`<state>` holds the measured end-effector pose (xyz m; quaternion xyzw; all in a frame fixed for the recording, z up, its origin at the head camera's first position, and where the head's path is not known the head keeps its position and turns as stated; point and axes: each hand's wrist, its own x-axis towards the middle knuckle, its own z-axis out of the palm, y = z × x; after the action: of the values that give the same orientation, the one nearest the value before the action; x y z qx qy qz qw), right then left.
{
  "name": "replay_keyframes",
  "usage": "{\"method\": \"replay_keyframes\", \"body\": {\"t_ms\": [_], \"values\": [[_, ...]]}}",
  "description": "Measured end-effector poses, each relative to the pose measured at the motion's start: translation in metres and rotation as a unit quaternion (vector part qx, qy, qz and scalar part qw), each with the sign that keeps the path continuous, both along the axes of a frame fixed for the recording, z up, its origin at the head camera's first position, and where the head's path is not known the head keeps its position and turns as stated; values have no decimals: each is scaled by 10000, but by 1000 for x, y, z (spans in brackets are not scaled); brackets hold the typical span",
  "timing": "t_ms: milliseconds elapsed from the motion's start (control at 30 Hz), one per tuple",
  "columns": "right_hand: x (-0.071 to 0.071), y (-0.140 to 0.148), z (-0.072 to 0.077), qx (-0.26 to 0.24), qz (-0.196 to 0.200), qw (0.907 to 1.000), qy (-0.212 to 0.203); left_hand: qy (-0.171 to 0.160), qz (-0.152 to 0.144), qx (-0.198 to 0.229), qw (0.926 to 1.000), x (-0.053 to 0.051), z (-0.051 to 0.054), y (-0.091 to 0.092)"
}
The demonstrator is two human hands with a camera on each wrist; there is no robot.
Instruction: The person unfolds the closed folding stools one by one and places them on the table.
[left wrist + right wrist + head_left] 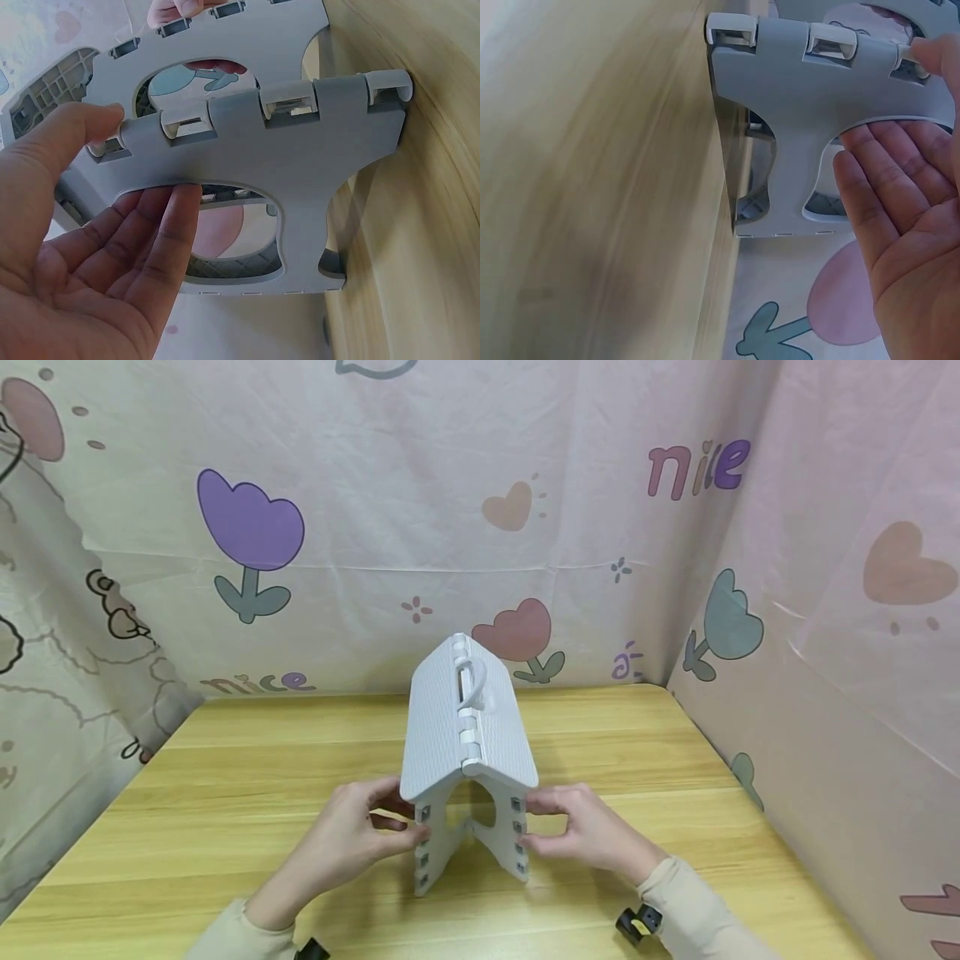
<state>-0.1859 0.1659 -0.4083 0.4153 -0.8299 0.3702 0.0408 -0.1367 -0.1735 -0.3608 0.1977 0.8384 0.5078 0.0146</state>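
Observation:
A white plastic folding stool (433, 718) stands on the table in the head view, half folded, its two top panels sloping down like a roof from a hinged ridge with a loop handle (477, 685). My left hand (360, 827) grips the left leg panel (300, 165); the thumb lies on its hinged edge and the fingers reach into the oval cutout. On the other side, my right hand (581, 827) grips the right leg panel (787, 97), thumb on the edge, fingers at the cutout. The leg panels' lower ends touch the table.
The wooden table (262, 760) reaches back to a printed cloth (390, 527) that hangs behind and along both sides. Small black devices, one (639, 924) on the right sleeve, are strapped at both wrists.

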Motion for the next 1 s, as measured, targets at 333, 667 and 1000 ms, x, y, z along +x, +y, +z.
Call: {"method": "replay_keyframes", "body": {"t_ms": [333,667,1000], "values": [[-2,13,0,47,49,9999,112,32,32,-60,10000,2,2,-4],[-3,16,1,100,-45,9999,48,156,67,-246,9996,4,2,-6],[-3,20,8,338,-64,9994,-37,409,-6,-524,9978,4,3,-10]]}}
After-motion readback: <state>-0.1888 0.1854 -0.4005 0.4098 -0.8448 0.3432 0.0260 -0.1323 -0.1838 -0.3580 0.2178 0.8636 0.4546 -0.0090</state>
